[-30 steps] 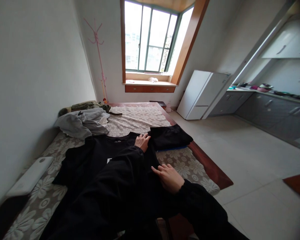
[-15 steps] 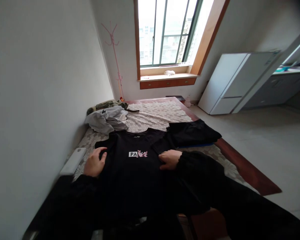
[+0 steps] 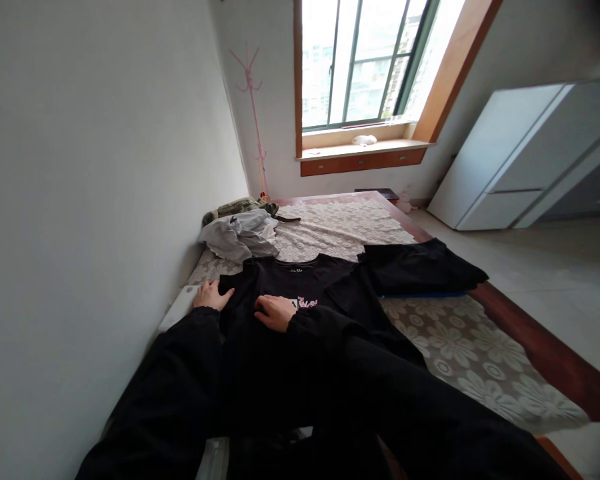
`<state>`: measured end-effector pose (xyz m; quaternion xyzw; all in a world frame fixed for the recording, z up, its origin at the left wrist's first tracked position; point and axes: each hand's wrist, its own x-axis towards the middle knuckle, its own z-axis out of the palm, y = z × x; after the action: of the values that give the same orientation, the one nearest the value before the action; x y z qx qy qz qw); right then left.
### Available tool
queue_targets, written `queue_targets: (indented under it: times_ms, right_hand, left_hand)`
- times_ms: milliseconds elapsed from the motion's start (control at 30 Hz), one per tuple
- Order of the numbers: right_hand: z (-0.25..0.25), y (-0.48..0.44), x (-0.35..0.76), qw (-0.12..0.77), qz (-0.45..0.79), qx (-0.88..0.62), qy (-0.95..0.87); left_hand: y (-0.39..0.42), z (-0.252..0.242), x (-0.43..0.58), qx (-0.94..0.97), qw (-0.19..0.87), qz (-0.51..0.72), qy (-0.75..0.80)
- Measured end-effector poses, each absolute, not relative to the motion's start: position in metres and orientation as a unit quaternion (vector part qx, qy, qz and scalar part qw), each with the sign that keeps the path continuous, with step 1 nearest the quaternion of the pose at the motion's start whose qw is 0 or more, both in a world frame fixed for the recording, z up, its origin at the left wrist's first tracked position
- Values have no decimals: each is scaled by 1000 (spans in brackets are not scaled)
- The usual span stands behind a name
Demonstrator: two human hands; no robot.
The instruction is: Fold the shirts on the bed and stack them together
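A black T-shirt [image 3: 300,280] with a small pink and white logo lies spread flat on a bed with a flower-patterned cover [image 3: 445,333]. My left hand [image 3: 211,295] rests on the shirt's left sleeve edge, fingers curled over the cloth. My right hand [image 3: 276,311] lies flat on the shirt's chest, fingers stretched out, partly covering the logo. Both my arms are in black sleeves.
A grey garment heap [image 3: 240,237] and a green one [image 3: 237,207] lie by the wall. A folded black garment [image 3: 420,267] sits at the bed's right edge. A white flat object [image 3: 177,308] lies beside my left hand. A white fridge [image 3: 520,160] stands on the right.
The view has shifted left. My right hand slid left across the shirt from its right side onto the logo. My left hand moved slightly up along the left sleeve.
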<state>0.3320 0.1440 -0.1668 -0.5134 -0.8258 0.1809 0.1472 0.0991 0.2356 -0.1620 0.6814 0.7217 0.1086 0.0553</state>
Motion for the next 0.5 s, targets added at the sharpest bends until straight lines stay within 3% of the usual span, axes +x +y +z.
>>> queue_targets:
  times_ms: [300, 500]
  right_hand:
    - [-177, 134, 332, 172, 107, -482, -853]
    - [-186, 134, 330, 202, 103, -288, -931]
  left_hand:
    - [234, -150, 85, 650, 49, 187, 735]
    - [227, -122, 54, 647, 32, 174, 742]
